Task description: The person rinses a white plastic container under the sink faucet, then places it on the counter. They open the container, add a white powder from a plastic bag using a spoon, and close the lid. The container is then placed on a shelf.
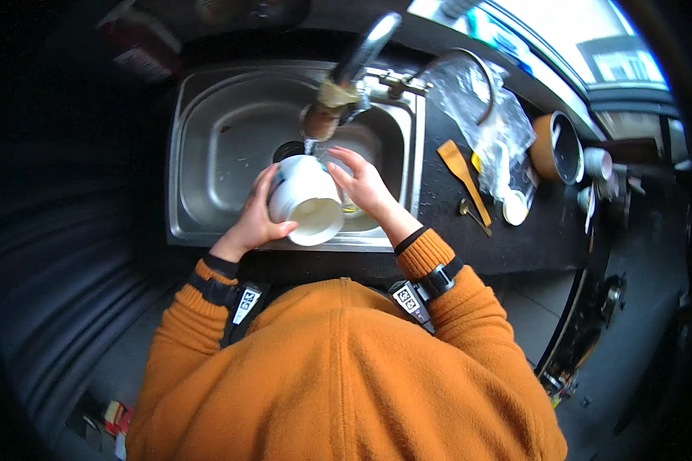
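Observation:
A white tub (308, 184) is tilted over the sink, its round open mouth facing me. My left hand (256, 216) grips it from the left, thumb at the rim. My right hand (360, 181) is at the tub's right side with fingers apart; whether the fingertips touch it cannot be made out. Just above the tub is the faucet spout (322, 121), with a pale wrap around it. Water (309, 147) runs from the spout toward the tub's far end. Below lies a stainless steel sink (199, 222) with a dark drain (288, 151).
Right of the sink, a wooden spatula (464, 178), a small metal spoon (474, 218) and a white lid (515, 207) lie on the dark countertop (450, 248). Behind them are a clear plastic bag (473, 98) and a tan pot (548, 147) on its side. A thin curved tap (487, 72) rises behind the sink.

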Demonstrator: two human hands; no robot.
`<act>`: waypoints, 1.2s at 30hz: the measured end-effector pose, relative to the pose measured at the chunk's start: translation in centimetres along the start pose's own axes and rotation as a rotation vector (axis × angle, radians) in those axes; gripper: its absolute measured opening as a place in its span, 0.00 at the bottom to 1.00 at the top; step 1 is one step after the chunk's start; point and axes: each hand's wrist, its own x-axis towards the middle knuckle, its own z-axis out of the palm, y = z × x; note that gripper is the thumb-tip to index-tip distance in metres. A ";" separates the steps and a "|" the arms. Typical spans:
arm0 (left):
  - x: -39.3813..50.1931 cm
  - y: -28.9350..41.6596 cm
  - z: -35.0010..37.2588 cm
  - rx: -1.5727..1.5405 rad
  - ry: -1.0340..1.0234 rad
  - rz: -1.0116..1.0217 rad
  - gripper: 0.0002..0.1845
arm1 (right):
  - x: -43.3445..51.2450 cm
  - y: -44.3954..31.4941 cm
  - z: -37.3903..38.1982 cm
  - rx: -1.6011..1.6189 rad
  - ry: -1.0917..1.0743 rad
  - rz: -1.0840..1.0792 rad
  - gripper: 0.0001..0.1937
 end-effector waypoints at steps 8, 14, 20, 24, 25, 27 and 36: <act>-3.0 -2.1 0.1 -0.034 0.004 -0.147 0.62 | -2.5 7.4 -3.8 -0.578 0.072 0.195 0.07; -4.2 -2.0 0.8 0.059 0.011 -0.053 0.64 | 1.9 12.7 5.4 -1.066 -0.612 0.150 0.11; -5.1 -2.7 0.4 0.137 0.053 -0.003 0.65 | 3.0 14.9 4.8 -0.727 -0.635 0.291 0.17; -5.3 -3.3 0.1 0.136 0.068 0.019 0.66 | 6.2 9.4 2.8 0.055 -0.273 0.497 0.17; -5.3 -3.3 0.0 0.134 0.064 0.018 0.66 | 7.2 7.8 2.6 0.182 -0.233 0.483 0.18; -5.2 -3.3 0.0 0.163 0.048 0.035 0.65 | 8.6 5.5 2.5 0.313 -0.248 0.430 0.18; -4.9 -3.1 0.6 0.132 0.037 0.029 0.65 | 9.2 1.6 5.1 -0.282 -0.228 0.060 0.12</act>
